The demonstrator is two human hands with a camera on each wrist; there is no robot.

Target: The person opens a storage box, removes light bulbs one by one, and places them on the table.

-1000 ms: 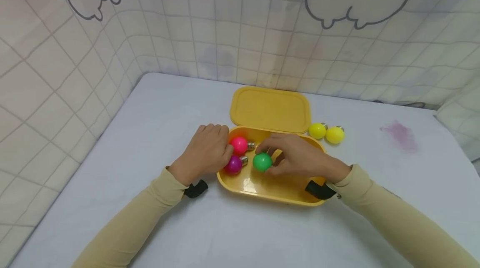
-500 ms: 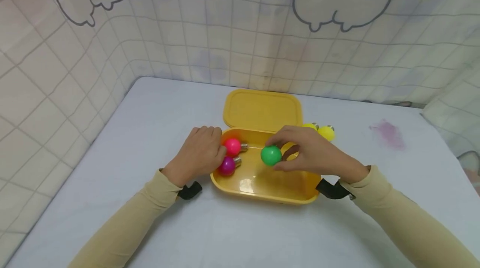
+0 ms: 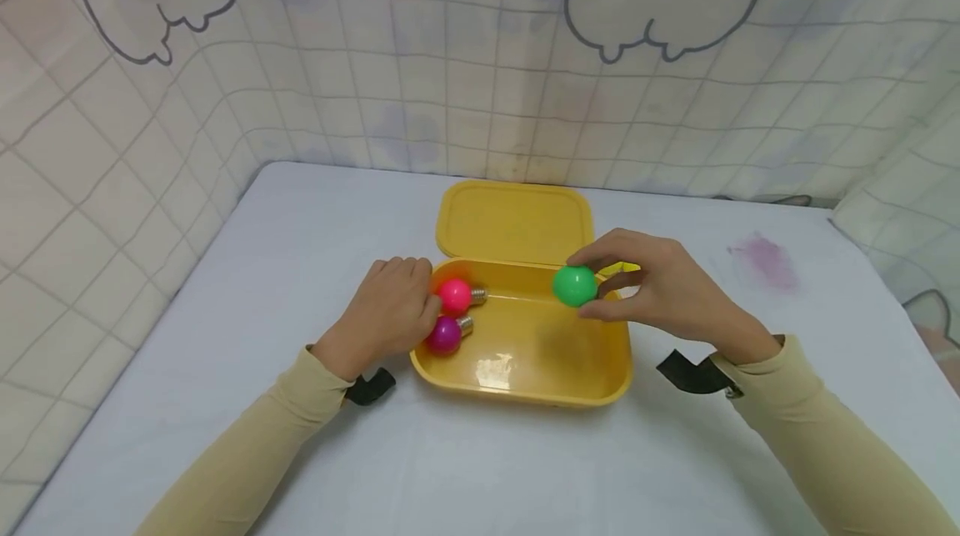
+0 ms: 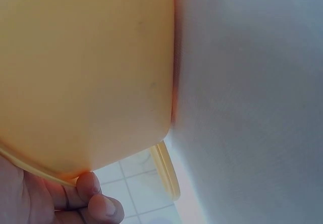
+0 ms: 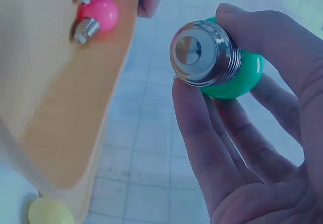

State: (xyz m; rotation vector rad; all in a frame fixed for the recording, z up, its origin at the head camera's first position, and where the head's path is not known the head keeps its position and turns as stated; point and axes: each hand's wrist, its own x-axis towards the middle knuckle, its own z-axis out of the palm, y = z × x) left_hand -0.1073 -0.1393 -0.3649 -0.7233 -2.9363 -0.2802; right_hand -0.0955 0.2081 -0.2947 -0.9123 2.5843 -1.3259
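My right hand (image 3: 652, 282) pinches a green light bulb (image 3: 575, 286) between thumb and fingers, above the back right part of a yellow plastic box (image 3: 525, 393). In the right wrist view the green bulb's silver screw base (image 5: 202, 52) faces the camera. At the box's left end my left hand (image 3: 393, 307) grips the rim; its fingertips (image 4: 103, 208) curl over the edge in the left wrist view. Inside the box, beside that hand, lie a pink bulb (image 3: 455, 296) and a purple bulb (image 3: 444, 335), their bases pointing right.
A flat yellow lid (image 3: 513, 221) lies on the white-covered table (image 3: 330, 211) just behind the box. Behind my right fingers a bit of a yellow bulb (image 3: 617, 268) shows. A grid-patterned cloth (image 3: 450, 61) rises at the back and left. A pink stain marks the right side.
My right hand has lifted the green bulb from the box's middle, up and toward the back right. The left hand stays on the rim. The yellow bulbs are now mostly hidden.
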